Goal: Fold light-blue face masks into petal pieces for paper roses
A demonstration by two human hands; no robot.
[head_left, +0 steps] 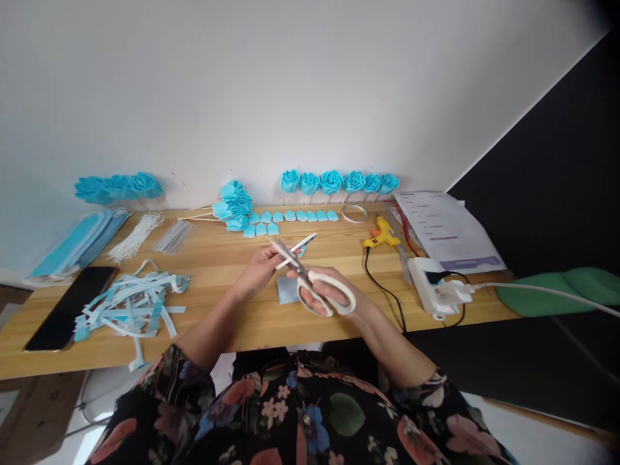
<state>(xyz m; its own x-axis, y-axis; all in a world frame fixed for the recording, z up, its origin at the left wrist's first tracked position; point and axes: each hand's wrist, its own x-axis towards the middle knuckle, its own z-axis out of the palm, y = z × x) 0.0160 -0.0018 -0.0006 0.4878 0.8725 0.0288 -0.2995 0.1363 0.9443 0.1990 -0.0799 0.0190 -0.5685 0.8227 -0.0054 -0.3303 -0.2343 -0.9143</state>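
My right hand (325, 292) grips white-handled scissors (323, 294), blades pointing up-left toward a thin white strip (296, 250). My left hand (259, 266) pinches that strip near its lower end, just above the wooden table (217, 265). A pale blue piece of mask fabric (287, 290) lies flat under the scissors. Both hands are closed, close together at the table's middle front.
A pile of blue-white cut strips (130, 303) and a black phone (70, 307) lie left. Face masks (77, 244), elastic loops and folded blue petals (290, 216) sit behind. Blue fabric roses (339, 182) line the wall. Yellow glue gun (382, 234), power strip (436, 287) and papers (443, 229) are right.
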